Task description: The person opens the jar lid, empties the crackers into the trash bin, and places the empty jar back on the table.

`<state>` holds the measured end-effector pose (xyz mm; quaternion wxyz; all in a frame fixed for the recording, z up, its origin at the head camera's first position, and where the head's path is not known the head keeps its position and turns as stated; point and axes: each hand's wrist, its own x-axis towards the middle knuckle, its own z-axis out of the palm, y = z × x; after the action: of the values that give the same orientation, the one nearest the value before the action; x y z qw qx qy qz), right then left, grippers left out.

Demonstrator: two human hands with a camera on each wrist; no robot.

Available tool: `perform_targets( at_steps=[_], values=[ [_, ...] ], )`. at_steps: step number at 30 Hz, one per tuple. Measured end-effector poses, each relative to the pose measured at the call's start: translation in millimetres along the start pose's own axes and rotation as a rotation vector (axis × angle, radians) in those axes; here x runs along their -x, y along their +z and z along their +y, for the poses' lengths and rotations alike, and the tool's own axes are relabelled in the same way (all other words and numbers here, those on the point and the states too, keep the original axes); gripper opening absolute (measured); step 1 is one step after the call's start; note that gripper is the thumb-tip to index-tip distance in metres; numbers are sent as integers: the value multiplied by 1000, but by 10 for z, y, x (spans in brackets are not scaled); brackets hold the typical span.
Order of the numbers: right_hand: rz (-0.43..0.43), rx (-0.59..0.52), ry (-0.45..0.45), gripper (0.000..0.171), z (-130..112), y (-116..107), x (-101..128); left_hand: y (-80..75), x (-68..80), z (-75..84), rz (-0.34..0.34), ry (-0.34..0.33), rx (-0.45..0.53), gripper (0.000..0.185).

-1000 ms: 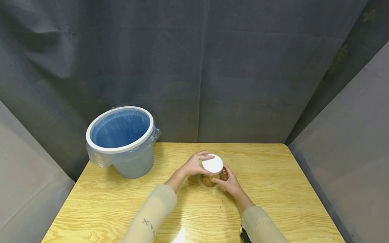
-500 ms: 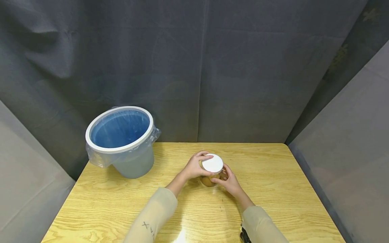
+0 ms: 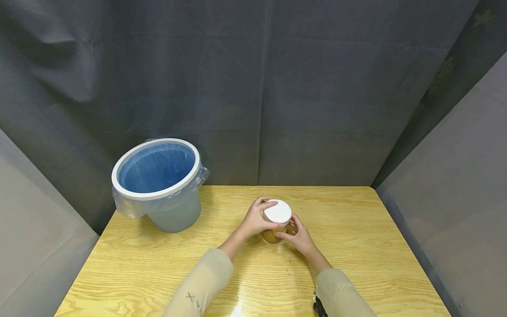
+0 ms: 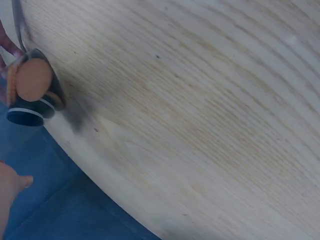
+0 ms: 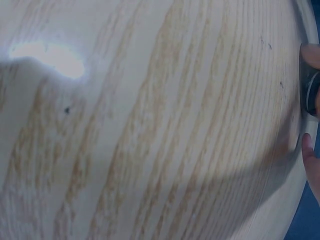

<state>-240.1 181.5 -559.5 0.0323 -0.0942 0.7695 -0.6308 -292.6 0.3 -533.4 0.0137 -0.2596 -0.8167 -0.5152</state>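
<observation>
A clear jar (image 4: 56,82) stands on the table with round tan biscuits (image 4: 34,79) inside. My left hand (image 3: 255,219) grips the white round lid (image 3: 278,211) at its rim, thumb on the near side and fingers on the far side. Low on the jar, my right hand (image 3: 299,237) holds its side between thumb and fingers. In the left wrist view, part of my left hand (image 4: 7,187) shows at the left edge, the lid out of sight. The right wrist view catches only parts of my right hand (image 5: 313,172) at its edge.
A bin (image 3: 174,215) with a white rim and clear plastic liner stands at the table's back left. Dark curtain (image 3: 317,110) hangs behind the wooden table (image 3: 356,246), with grey panels at both sides. A small black object (image 3: 318,307) lies by the right sleeve.
My left hand has turned slightly at the wrist and the lid has shifted slightly up in the head view. The right hand and the jar stay where they were.
</observation>
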Motion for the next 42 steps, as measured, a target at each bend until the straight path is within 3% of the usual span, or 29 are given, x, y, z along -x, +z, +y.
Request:
perform_targets(
  at_steps=[6,14,25,42],
  values=[
    [10,11,56,82,-36,-1,15,31,-20,69,22,26,-23,63],
    [36,14,27,82,272,-13,-79,-9,-25,101,51,40,-85,65],
    [5,-7,48,80,-55,-3,6,-74,-5,78,108,46,-116,67],
    [10,30,53,78,-56,2,11,-215,85,10,178,78,-178,67]
  ],
)
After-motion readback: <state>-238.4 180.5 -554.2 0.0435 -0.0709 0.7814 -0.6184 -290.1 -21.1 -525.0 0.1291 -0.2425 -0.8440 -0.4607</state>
